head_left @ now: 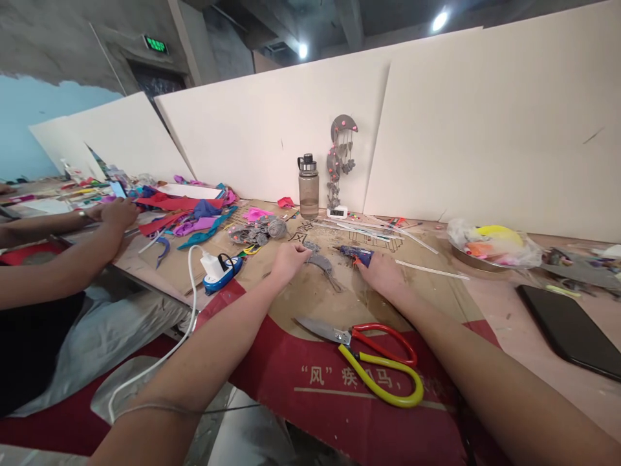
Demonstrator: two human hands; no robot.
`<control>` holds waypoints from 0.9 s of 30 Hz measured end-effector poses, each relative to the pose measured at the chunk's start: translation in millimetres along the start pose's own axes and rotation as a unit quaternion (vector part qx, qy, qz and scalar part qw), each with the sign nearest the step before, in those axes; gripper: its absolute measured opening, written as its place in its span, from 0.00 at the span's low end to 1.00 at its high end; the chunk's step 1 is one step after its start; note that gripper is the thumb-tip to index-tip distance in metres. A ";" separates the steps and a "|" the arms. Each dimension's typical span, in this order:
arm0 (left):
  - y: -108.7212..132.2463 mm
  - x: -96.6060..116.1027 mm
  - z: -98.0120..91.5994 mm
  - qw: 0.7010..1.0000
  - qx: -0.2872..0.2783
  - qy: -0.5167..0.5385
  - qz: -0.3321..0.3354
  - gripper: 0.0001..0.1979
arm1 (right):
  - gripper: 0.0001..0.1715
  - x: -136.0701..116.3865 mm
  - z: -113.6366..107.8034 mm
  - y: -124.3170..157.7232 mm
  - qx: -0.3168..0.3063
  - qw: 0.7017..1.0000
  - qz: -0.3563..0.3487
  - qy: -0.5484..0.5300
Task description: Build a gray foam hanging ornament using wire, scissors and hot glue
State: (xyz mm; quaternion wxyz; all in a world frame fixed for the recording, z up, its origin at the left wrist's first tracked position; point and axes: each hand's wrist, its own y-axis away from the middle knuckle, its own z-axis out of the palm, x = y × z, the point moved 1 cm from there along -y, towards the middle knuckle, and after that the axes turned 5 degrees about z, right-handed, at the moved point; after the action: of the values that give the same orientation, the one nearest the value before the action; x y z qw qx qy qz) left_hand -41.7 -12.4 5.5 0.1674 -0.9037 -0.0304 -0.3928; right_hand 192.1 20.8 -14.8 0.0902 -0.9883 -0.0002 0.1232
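My right hand (383,275) is wrapped round a blue hot glue gun (356,254), its nozzle pointing left. A clear glue stick (431,269) sticks out behind that hand. My left hand (290,260) is pinched at the edge of a small grey felt piece (312,246). Just below it lies a grey felt crescent (320,262) with strings hanging off it. Whether the fingertips also touch the crescent, I cannot tell. Nearer to me, scissors (347,338) with one red and one yellow handle lie on the cardboard (272,323), blades a little apart.
A water bottle (308,188) and a grey moon hanging ornament (343,126) stand by the white partition (233,129). A power strip (222,275) with a white cable is left, a phone (572,330) right. Another person's arm (97,246) reaches in at left, near felt scraps (194,217).
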 end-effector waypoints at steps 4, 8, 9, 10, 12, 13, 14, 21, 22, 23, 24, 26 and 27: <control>-1.5 1.2 4.5 0.999 -0.018 -0.032 0.019 0.08 | 0.19 4.7 -8.3 -9.7 -0.078 0.996 0.002 -0.033; -1.6 -1.7 9.5 0.998 -0.025 -0.059 0.025 0.09 | 0.14 8.9 -16.5 -15.3 -0.109 0.992 0.013 -0.060; -1.6 -2.6 10.3 0.997 -0.025 -0.067 0.029 0.10 | 0.13 8.9 -17.8 -16.1 -0.114 0.991 0.023 -0.072; -1.7 -3.4 10.9 0.996 -0.025 -0.075 0.032 0.10 | 0.13 8.4 -18.6 -16.8 -0.118 0.988 0.036 -0.090; -1.9 -5.0 11.7 0.995 -0.024 -0.089 0.034 0.10 | 0.13 6.2 -18.3 -17.4 -0.117 0.982 0.055 -0.139; -1.9 -5.7 12.0 0.995 -0.023 -0.095 0.034 0.10 | 0.13 4.6 -17.1 -17.2 -0.108 0.979 0.057 -0.166; -1.9 -6.4 12.2 0.994 -0.023 -0.101 0.034 0.10 | 0.13 2.8 -15.2 -16.7 -0.092 0.975 0.054 -0.194; 1.1 -7.1 13.9 0.989 -0.020 -0.145 0.031 0.08 | 0.15 -7.8 8.3 -4.5 -0.084 0.923 -0.006 -0.375; 1.6 -6.8 14.4 0.988 -0.023 -0.148 0.032 0.08 | 0.15 -8.3 10.8 -2.8 -0.094 0.914 -0.015 -0.394; 2.0 -6.5 14.9 0.988 -0.025 -0.150 0.031 0.08 | 0.16 -8.6 12.9 -1.3 -0.101 0.906 -0.023 -0.411; 2.3 -6.3 15.4 0.988 -0.028 -0.151 0.030 0.08 | 0.16 -8.6 14.7 -0.2 -0.105 0.899 -0.030 -0.424; 2.6 -6.3 16.2 0.987 -0.032 -0.155 0.027 0.07 | 0.17 -8.3 17.4 1.2 -0.103 0.889 -0.042 -0.444; 2.6 -6.5 16.5 0.987 -0.032 -0.157 0.025 0.07 | 0.17 -8.2 18.6 1.7 -0.103 0.886 -0.048 -0.450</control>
State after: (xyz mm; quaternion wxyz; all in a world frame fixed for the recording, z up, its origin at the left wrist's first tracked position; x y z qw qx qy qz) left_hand -34.1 -9.0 -10.3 0.1409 -0.9595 -0.0211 -0.2430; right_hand 179.5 22.2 -30.9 -0.0156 -0.8294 -0.1011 0.5492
